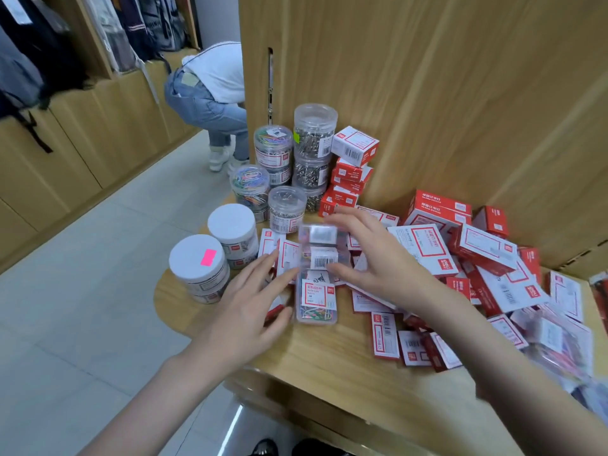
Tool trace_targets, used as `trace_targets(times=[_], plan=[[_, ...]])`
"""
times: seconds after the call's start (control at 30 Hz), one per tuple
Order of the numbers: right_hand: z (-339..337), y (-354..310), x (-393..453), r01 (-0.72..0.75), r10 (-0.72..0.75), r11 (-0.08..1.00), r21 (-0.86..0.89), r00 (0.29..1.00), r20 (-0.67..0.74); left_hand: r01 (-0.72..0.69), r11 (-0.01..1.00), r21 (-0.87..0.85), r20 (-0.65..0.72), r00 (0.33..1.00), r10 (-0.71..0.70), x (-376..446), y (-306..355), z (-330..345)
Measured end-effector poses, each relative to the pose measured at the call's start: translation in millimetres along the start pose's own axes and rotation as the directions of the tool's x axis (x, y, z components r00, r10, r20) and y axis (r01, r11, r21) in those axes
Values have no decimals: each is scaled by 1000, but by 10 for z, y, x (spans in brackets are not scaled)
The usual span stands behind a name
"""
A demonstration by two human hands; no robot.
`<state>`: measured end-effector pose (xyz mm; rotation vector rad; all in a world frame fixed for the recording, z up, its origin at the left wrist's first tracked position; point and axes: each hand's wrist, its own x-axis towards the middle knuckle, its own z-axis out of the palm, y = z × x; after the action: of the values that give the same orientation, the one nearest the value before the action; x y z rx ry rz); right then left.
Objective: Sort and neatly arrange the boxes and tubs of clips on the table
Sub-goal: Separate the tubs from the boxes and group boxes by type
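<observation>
Hands (329,278) around clear boxes (317,274) (stacked)

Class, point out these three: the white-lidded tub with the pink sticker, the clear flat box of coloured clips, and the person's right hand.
White-lidded tub (196,258): head view, on its lid.
Clear flat box (316,299): head view, on its label.
Right hand (371,258): head view, back of hand.

**Plastic, card and wood grain**

The round clear plastic tubs (315,133) looked glossy, showing shiny metal clips inside. The flat transparent plastic cases (317,274) carried white paper labels. The red-and-white cardboard boxes (424,248) seemed smooth and matt. The light wooden table (329,353) had a smooth grained finish.
</observation>
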<state>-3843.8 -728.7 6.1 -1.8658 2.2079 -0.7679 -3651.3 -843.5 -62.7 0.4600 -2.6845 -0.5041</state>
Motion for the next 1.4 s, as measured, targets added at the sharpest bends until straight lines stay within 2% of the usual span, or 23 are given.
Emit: trace_targets(times=[0.07,0.17,0.3,0.47,0.57,0.7,0.87,0.97,1.17,1.3,1.4], plan=[[-13,-3,189,-27,30,999,-26,989,142,-7,1000,23,36,999,6,21,-3,8],[-14,-6,406,-49,88,992,-118,933,348,-23,998,63,73,997,18,22,-12,8],[-9,38,465,-68,127,986,-150,892,434,-49,996,79,68,997,43,-5,-17,20],[15,5,357,12,44,983,-183,953,298,-69,997,28,72,995,67,-16,-52,25],[14,-9,325,35,18,960,-278,982,187,-99,995,14,57,994,98,-40,-61,27],[81,58,360,73,20,919,-389,973,229,-96,995,-23,16,995,97,-73,-46,39],[-8,111,329,23,-4,982,-185,995,101,-120,992,-39,-5,993,120,-94,-63,57],[-90,118,345,2,2,992,-129,1000,26,-118,991,-61,-2,993,118,-82,-70,59],[-125,81,316,-12,14,997,-82,999,35,-82,981,-178,-90,994,67,-7,49,-62],[-69,85,296,-21,22,1000,-22,999,29,-98,990,-100,-13,995,97,-4,92,-44],[15,97,287,26,-25,999,-41,1000,2,0,999,-50,82,997,4,45,88,-18]])
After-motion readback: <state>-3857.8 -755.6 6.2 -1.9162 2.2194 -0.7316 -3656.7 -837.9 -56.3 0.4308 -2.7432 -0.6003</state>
